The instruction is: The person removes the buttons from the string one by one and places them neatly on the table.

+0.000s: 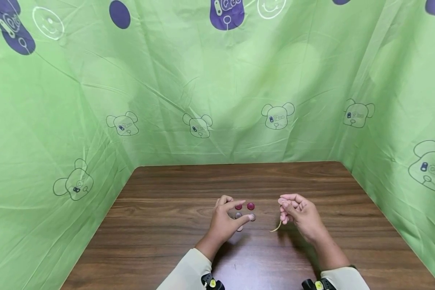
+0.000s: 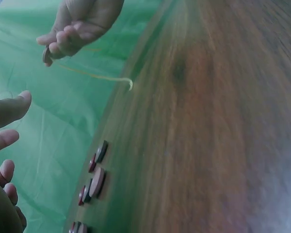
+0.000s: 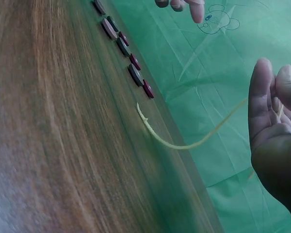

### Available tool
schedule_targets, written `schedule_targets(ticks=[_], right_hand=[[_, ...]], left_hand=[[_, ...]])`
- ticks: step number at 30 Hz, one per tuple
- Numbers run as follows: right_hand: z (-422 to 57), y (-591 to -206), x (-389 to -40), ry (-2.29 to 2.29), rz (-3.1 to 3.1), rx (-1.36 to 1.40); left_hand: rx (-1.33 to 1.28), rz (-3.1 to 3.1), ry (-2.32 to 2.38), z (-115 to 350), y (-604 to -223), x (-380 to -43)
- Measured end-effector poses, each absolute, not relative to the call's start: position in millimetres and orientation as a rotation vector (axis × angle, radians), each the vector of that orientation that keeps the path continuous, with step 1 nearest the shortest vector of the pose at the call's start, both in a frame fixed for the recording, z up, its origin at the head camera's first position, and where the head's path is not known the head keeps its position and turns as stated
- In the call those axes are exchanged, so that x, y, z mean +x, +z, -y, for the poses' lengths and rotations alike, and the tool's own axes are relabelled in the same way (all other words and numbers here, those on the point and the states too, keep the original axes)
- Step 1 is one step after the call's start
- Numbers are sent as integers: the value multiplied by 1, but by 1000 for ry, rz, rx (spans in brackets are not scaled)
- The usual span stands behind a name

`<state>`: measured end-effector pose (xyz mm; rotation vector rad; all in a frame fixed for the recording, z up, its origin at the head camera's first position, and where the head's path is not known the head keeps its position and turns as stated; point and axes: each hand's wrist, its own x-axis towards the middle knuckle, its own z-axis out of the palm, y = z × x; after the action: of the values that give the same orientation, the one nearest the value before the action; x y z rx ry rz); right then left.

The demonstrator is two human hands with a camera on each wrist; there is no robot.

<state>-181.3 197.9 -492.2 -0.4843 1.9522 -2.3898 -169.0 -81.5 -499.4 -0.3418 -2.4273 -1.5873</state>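
Observation:
My right hand (image 1: 299, 213) pinches a pale pink button (image 1: 282, 200) between thumb and forefinger, above the table. From the same hand hangs a thin yellow cord (image 3: 177, 146), its loose end curving down toward the tabletop. My left hand (image 1: 224, 219) hovers with thumb and forefinger spread apart, and nothing shows between them. Around it on the table lie several round buttons: a dark red button (image 1: 251, 206), a grey button (image 1: 253, 217) and a pink button (image 1: 240, 228). In the head view the left hand partly covers some of them.
The brown wooden table (image 1: 174, 185) extends around the hands. A green printed cloth (image 1: 235, 88) stands behind it and along both sides. In the right wrist view the buttons, including a pink button (image 3: 108, 29), lie spread out in rows.

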Motion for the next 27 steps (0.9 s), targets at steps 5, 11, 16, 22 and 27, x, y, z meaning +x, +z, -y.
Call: schedule_targets(ticks=[5,11,16,22,27], right_hand=[[-198,-492,-181,-2351,-2070,-484],[-194,-488,-176,-2301,-2152,-399],[-193,-486,-174,-2273,-2190,-360],[-193,-485,-175,-2257,-2229,-334],[-193,-486,-177,-2262,-2226,-315]], left_hand=[[-356,2433,-1543,76,-495,-170],[-383,2430,-1490,70,-493,-173],[-395,2440,-1472,65,-489,-173],[-432,2446,-1459,58,-483,-173],[-385,2495,-1515,51,-481,-175]])
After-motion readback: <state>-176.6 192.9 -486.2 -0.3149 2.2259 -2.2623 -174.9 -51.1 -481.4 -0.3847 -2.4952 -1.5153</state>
